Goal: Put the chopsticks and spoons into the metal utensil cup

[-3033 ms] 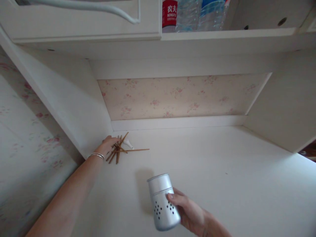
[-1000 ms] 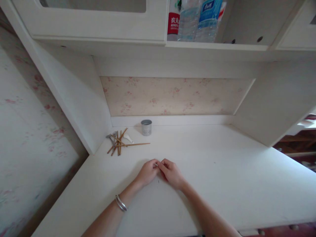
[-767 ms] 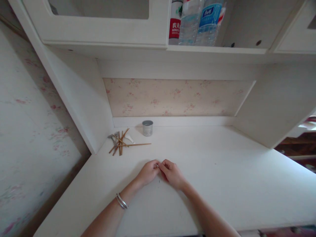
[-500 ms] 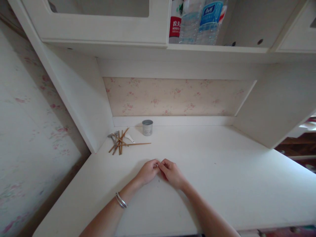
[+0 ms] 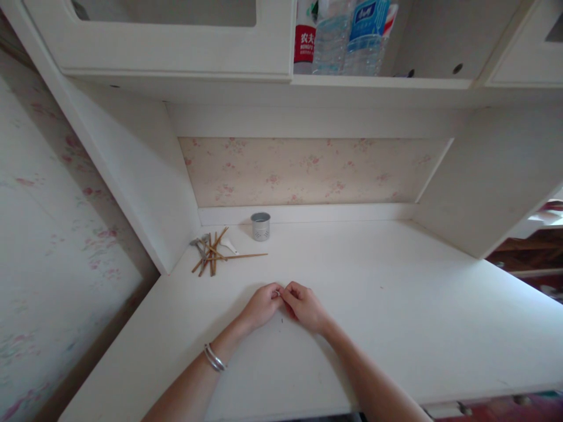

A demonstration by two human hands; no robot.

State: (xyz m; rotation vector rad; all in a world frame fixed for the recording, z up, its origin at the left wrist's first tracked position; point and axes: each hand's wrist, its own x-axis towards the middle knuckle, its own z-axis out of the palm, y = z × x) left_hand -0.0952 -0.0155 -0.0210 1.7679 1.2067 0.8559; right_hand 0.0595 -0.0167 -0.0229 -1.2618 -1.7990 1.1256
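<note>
My left hand [image 5: 264,306] and my right hand [image 5: 304,306] rest on the white tabletop [image 5: 396,340], their curled fingertips touching. Both are closed. A small pale ring-like thing shows at the left fingers; whether anything else is pinched between the fingertips is hidden. Beyond my left hand lies a loose pile of wooden chopsticks [image 5: 213,255], crossing one another. Metal utensils [image 5: 197,243] with grey heads lie at its left, and a white spoon [image 5: 229,245] at its right. Behind them stands a grey metal holder [image 5: 261,227], upright, with small holes near its base. Neither hand touches these things.
White side panels [image 5: 132,170] rise left and right of the tabletop. An overhead cabinet [image 5: 176,53] holds several plastic bottles [image 5: 334,41] in its open section. Floral wallpaper [image 5: 308,170] covers the back. A tiny dark speck [image 5: 282,320] lies near my hands.
The head view has shifted slightly, so the scene sits a little further left in the picture. My hands keep the same closed pose, fingertips together.
</note>
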